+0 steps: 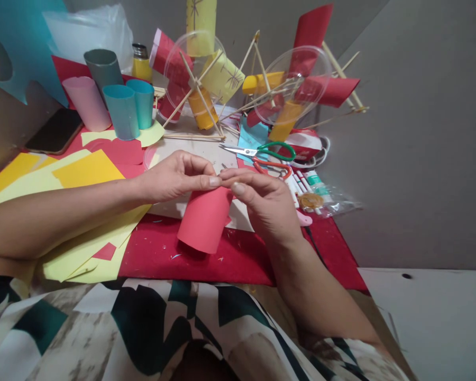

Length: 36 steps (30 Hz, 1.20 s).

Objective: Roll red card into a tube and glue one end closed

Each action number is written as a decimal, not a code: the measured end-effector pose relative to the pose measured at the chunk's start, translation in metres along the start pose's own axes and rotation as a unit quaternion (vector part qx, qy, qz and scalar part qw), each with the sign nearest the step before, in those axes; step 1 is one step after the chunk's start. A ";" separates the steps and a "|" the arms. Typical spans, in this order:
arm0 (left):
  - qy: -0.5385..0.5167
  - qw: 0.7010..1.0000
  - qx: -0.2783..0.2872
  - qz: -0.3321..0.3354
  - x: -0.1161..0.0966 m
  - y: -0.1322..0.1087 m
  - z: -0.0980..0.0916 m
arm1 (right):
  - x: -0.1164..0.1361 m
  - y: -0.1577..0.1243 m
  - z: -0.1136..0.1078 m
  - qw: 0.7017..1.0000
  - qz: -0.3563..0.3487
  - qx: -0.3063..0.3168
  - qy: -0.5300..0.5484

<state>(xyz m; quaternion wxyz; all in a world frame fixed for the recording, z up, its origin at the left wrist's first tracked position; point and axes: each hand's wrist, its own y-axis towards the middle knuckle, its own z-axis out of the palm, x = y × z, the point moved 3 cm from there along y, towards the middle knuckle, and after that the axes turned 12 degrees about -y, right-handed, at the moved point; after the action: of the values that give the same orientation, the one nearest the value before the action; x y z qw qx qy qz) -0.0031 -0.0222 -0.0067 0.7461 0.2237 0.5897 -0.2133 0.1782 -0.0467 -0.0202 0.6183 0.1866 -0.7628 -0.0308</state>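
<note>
A rolled piece of red paper [206, 219], curved like a tube, hangs over the front of the table between my two hands. My left hand [182, 177] pinches its upper end with thumb and forefinger. From the other side, my right hand [267, 198] is closed on the same upper edge, its fingertips meeting those of the left. Whatever small piece may lie between the fingertips is hidden. Just beyond the hands lie scissors with green handles [277, 151] and a second, orange-handled pair [273, 166].
Paper tubes, among them a blue one [121, 114] and a pink one [88, 103], stand at the back left beside a phone [55, 132]. Two stick-and-plastic wheels [196, 82] rise behind. Yellow sheets [89, 169] lie left; markers [301, 182] and a plastic bag [341, 201] lie right.
</note>
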 end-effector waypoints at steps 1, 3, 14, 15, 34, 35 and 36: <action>0.000 1.000 0.006 -0.001 0.001 0.000 0.000 | 0.000 0.000 0.001 1.000 0.003 0.004 -0.003; 0.003 1.000 0.014 -0.001 0.001 0.000 0.001 | 0.000 -0.001 0.002 1.000 0.004 0.008 -0.005; -0.040 0.997 -0.006 0.065 0.001 0.005 -0.003 | -0.007 0.006 -0.001 0.989 0.089 -0.011 0.118; -0.052 0.997 -0.003 0.064 0.001 0.005 -0.004 | -0.006 0.007 0.000 0.986 0.102 -0.009 0.135; -0.293 0.940 -0.171 -0.049 0.010 0.014 -0.022 | -0.037 0.018 -0.011 0.948 0.175 -0.115 0.240; -0.296 0.937 -0.180 -0.048 0.010 0.014 -0.024 | -0.036 0.018 -0.010 0.949 0.169 -0.113 0.241; -0.300 0.934 -0.190 -0.048 0.011 0.015 -0.026 | -0.034 0.017 -0.009 0.951 0.164 -0.106 0.239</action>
<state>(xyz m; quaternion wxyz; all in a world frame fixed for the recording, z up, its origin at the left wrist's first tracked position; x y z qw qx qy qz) -0.0125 0.0042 -0.0213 0.9057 -0.0245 0.3781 -0.1900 0.1877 -0.0180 -0.0447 0.7950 -0.0054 -0.6055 0.0357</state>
